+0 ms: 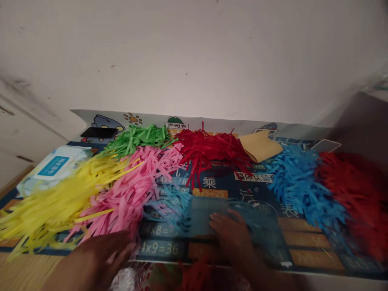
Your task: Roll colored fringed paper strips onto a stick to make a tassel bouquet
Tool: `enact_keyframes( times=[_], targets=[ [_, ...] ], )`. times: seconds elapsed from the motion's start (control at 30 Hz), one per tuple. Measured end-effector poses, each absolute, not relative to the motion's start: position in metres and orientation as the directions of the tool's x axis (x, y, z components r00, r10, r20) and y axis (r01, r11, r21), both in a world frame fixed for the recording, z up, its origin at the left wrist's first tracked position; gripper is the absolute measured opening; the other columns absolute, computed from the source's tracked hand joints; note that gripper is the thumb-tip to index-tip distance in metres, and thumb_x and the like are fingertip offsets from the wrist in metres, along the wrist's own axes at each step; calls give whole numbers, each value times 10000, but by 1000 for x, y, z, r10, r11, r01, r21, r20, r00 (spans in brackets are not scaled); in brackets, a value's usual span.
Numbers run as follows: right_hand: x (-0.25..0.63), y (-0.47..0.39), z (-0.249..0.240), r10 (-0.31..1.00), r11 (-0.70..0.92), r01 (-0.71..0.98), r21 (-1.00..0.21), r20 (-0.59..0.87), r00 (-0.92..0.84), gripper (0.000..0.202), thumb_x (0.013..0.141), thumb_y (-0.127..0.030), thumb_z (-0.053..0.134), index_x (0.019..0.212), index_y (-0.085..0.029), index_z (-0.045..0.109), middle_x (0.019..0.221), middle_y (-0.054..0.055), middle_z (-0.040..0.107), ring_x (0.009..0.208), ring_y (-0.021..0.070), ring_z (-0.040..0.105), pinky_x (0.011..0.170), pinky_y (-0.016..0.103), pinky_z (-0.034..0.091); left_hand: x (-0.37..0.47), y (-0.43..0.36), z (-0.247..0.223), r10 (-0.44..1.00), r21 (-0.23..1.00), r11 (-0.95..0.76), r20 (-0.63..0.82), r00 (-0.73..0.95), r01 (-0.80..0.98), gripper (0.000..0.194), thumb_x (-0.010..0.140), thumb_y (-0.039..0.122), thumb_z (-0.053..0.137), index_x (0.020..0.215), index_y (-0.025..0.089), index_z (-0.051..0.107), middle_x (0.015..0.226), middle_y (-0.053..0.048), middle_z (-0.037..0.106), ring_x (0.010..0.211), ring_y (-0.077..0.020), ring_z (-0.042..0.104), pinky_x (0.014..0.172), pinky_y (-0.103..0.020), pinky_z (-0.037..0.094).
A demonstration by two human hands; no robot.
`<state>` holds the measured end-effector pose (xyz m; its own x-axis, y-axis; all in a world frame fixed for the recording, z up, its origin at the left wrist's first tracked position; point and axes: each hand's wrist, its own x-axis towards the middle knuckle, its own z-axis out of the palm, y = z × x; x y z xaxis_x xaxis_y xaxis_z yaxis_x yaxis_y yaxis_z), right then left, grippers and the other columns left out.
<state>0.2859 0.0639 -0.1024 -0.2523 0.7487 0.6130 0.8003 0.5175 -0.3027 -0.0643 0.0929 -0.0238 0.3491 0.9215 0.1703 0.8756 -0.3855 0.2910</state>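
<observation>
My right hand (232, 234) lies on a blue fringed paper sheet (201, 208), its fingers laid out flat near the middle of the solid part. The sheet's cut strips fan out to the left and right. My left hand (97, 256) is low at the front left, beside the lower end of a pink paper fringe bundle (130, 190). Its fingers are blurred, so whether they hold a strip cannot be made out. A yellow fringe bundle (66, 198) lies left of the pink one.
Behind are a green bundle (142, 137), a dark red bundle (212, 147) and a tan paper piece (261, 146). Blue (303, 182) and red (354, 198) bundles lie right. A wipes pack (54, 165) and a black phone (99, 132) sit left. A wall (194, 60) rises behind.
</observation>
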Motion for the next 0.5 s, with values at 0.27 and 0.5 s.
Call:
enact_keyframes(
  times=[0.27, 0.5],
  targets=[
    [287, 57, -124, 838, 464, 829, -312, 458, -296, 284, 944, -128, 408, 1050, -252, 640, 1032, 14, 736, 1002, 157, 665, 1054, 379, 302, 93, 102, -75, 583, 307, -796, 163, 796, 521, 611, 850, 381, 606, 1382, 121, 455, 1387, -159, 541, 1276, -284, 511, 1047, -426, 442],
    [304, 68, -106, 968, 231, 829, -509, 206, -144, 276, 971, -180, 410, 944, -253, 675, 934, 3, 749, 837, 176, 684, 819, 343, 386, 74, 135, -100, 748, 558, -592, 113, 654, 582, 238, 894, 178, 515, 1034, 244, 696, 1028, -26, 750, 1011, -212, 666, 938, -388, 424]
  ],
)
